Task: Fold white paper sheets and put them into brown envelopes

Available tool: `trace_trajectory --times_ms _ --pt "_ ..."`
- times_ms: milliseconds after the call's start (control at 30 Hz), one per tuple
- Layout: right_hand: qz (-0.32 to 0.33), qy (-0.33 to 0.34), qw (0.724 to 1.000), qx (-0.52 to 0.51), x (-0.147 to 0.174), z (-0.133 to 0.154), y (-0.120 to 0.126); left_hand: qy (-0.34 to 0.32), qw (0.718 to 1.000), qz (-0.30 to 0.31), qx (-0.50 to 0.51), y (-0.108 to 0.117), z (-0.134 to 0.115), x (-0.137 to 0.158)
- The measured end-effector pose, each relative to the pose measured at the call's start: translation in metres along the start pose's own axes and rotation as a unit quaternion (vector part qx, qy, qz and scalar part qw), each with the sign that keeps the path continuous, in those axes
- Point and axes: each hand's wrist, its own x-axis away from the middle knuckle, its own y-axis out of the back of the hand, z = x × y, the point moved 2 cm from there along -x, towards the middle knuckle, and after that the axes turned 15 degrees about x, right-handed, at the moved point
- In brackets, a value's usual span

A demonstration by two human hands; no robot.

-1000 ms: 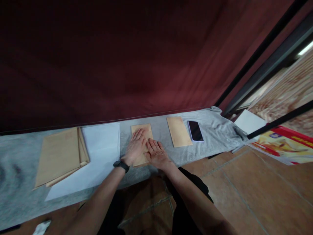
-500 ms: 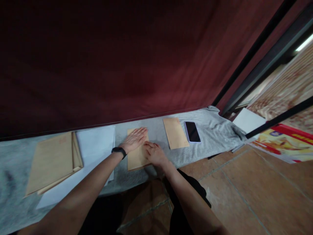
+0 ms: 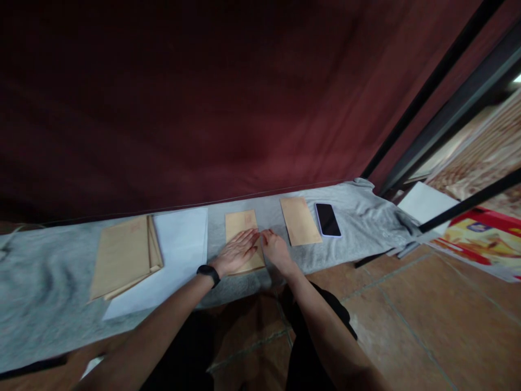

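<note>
A brown paper envelope (image 3: pixel 241 219) lies on the grey cloth in front of me. My left hand (image 3: pixel 239 251), with a black band on its wrist, rests flat across its middle with the fingers stretched out. At the envelope's right edge, the fingers of my right hand (image 3: pixel 274 247) are bent and drawn together in a pinch, their tips beside the left fingertips. A second brown envelope (image 3: pixel 300 221) lies apart, to the right of my right hand. On the left, several larger brown envelopes (image 3: pixel 122 252) are stacked over white paper sheets (image 3: pixel 183 239).
A phone (image 3: pixel 328 220) in a light purple case lies beyond the right envelope. Grey cloth (image 3: pixel 362 222) covers the narrow bench, backed by a dark red curtain (image 3: pixel 228 108). Black poles (image 3: pixel 468 201) and a red-and-yellow printed box (image 3: pixel 488 239) stand at the right, above floor tiles.
My left hand has slid nearer to me over the envelope, baring its top. My right hand has shifted from the envelope's surface to its right edge, fingers now bent. The view has turned slightly left.
</note>
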Motion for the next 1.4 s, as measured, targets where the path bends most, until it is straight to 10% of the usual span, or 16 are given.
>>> trace_trajectory --times_ms 600,767,1400 --pt "0.024 0.209 0.976 0.049 0.021 -0.006 -0.016 -0.112 0.99 0.047 -0.078 -0.018 -0.015 0.078" --pt "0.044 0.229 0.964 0.13 0.024 -0.009 -0.026 -0.074 0.969 0.164 -0.171 -0.015 -0.012 0.082" --pt "0.021 0.278 0.946 0.167 -0.068 0.037 -0.058 -0.064 0.95 0.261 -0.157 -0.004 -0.034 0.084"
